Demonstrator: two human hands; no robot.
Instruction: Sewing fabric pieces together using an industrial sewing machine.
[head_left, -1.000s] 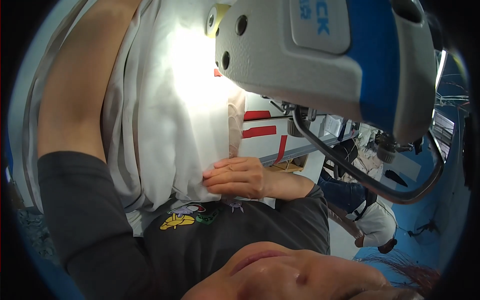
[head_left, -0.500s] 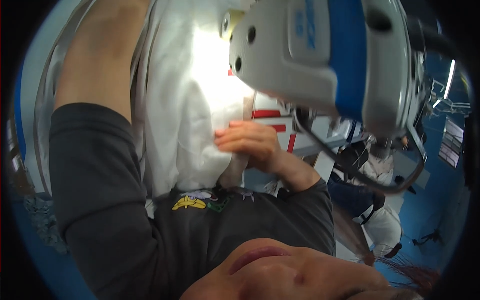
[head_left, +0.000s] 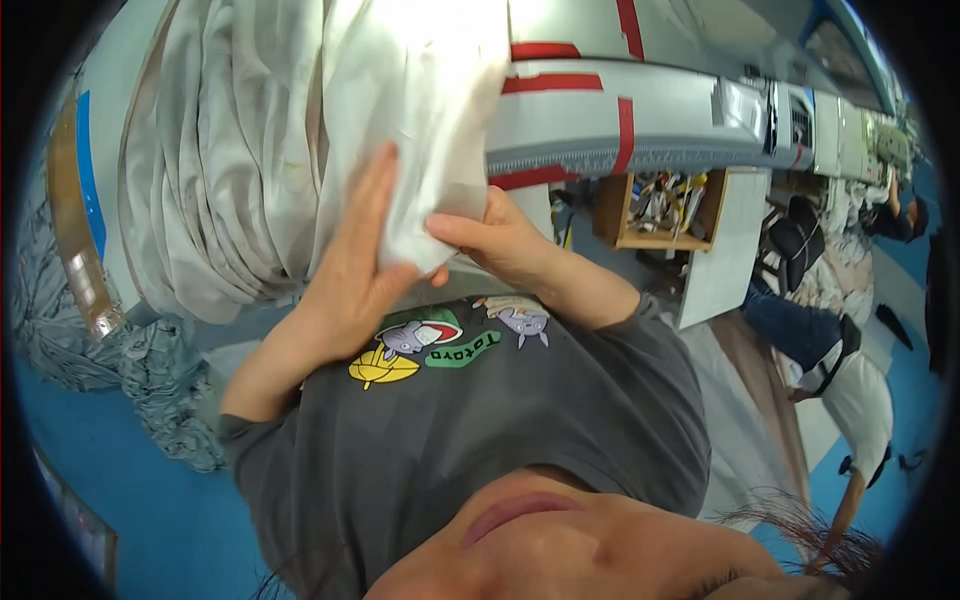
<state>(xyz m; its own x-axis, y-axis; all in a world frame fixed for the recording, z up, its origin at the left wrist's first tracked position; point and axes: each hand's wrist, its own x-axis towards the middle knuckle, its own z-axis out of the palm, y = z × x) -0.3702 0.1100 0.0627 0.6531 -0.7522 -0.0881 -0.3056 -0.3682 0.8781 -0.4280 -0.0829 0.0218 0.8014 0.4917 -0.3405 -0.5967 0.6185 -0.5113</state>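
Observation:
White cloth (head_left: 430, 130) hangs over the work surface in front of my chest, lit brightly at the top. Its near corner is pinched in my right hand (head_left: 505, 245), with the thumb on top and the other fingers partly hidden beneath. My left hand (head_left: 350, 265) lies along the left side of this corner, fingers stretched out and slightly blurred, thumb apart and pointing toward the corner. Further left, more of the off-white fabric (head_left: 230, 160) is gathered in long folds.
A grey machine bed (head_left: 660, 110) with red tape strips runs off to the right. Below it is a wooden drawer (head_left: 655, 240) holding small tools. Bunched grey-green fabric (head_left: 165, 390) lies at the left. A person in a white top (head_left: 855, 400) bends over at the far right.
The white and blue machine head has left the view. My left hand has come back from the far cloth to its near corner. My right hand now pinches that corner.

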